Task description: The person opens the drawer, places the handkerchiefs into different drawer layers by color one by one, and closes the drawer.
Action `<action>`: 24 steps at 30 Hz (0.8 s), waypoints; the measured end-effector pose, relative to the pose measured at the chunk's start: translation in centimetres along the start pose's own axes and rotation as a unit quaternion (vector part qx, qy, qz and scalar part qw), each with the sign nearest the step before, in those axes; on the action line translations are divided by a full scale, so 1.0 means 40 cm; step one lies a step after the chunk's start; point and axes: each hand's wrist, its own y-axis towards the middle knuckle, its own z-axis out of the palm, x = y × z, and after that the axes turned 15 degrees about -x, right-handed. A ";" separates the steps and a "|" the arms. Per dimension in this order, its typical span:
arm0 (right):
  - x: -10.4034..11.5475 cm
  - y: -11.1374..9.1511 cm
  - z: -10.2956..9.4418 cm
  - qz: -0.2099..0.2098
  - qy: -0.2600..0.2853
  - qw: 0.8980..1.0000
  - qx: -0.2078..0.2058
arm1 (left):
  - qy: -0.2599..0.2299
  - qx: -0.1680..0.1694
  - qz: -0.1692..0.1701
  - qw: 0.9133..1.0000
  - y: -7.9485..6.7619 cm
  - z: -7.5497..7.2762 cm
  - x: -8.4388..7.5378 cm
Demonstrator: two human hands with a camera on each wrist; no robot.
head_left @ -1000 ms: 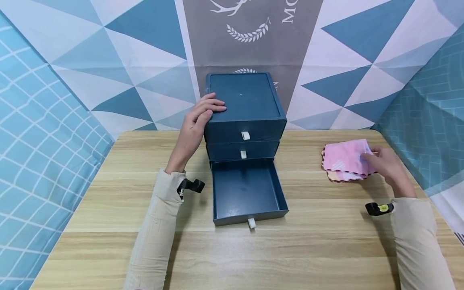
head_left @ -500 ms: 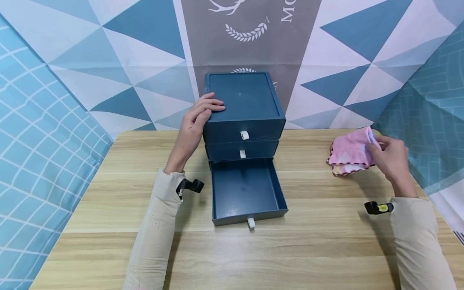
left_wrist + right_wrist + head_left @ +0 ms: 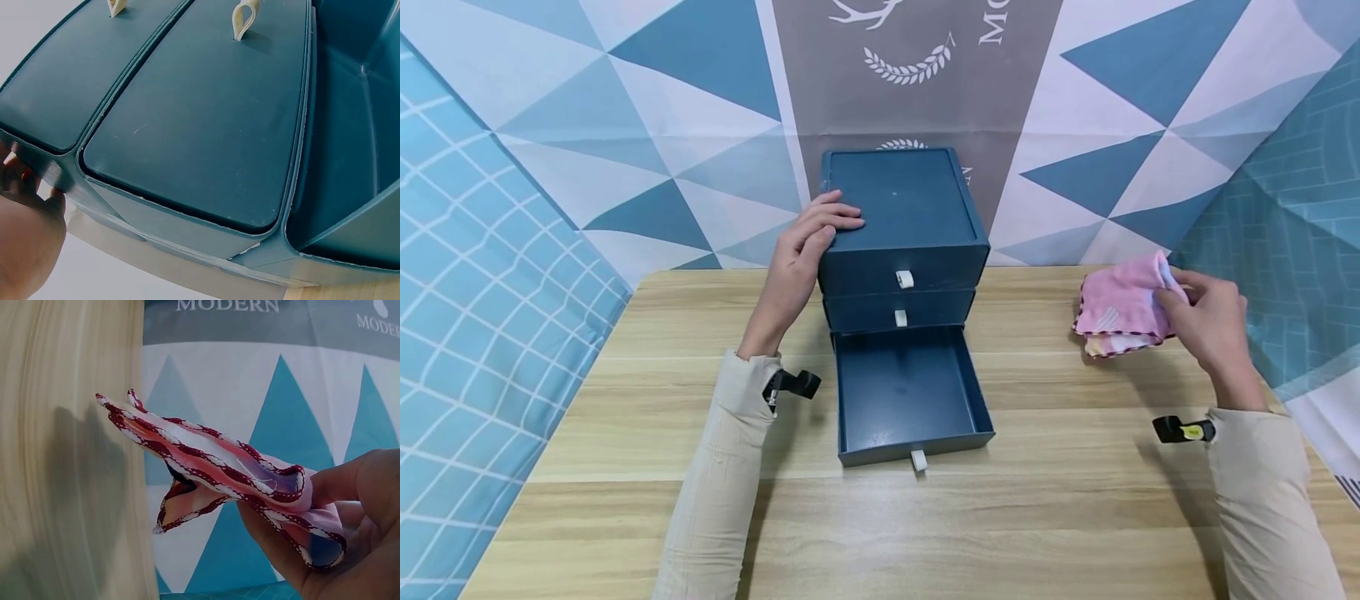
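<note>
A dark blue drawer cabinet (image 3: 904, 271) stands at the back middle of the table, its bottom drawer (image 3: 910, 392) pulled out with nothing inside. My left hand (image 3: 797, 258) rests on the cabinet's upper left edge, fingers extended over the top; the left wrist view shows that hand (image 3: 31, 231) at the cabinet's side. On the right, my right hand (image 3: 1213, 325) pinches a folded pink handkerchief (image 3: 1123, 296) by its right side, between thumb and fingers. In the right wrist view the handkerchief (image 3: 219, 456) hangs in folds, held off the table, with a red-and-white stitched border.
The upper two drawers are closed, with white pull loops (image 3: 905, 279) on their fronts. The wooden table (image 3: 700, 483) reaches back to a patterned cloth wall (image 3: 700, 125). Blue cloth hangs at both sides.
The right hand has lifted the handkerchief off the table and tilted it up, moving slightly back. The left hand stays on the cabinet.
</note>
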 end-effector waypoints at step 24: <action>0.103 -0.039 -0.033 -0.050 0.019 0.997 -0.048 | -0.006 -0.001 0.004 1.000 0.000 -0.001 0.004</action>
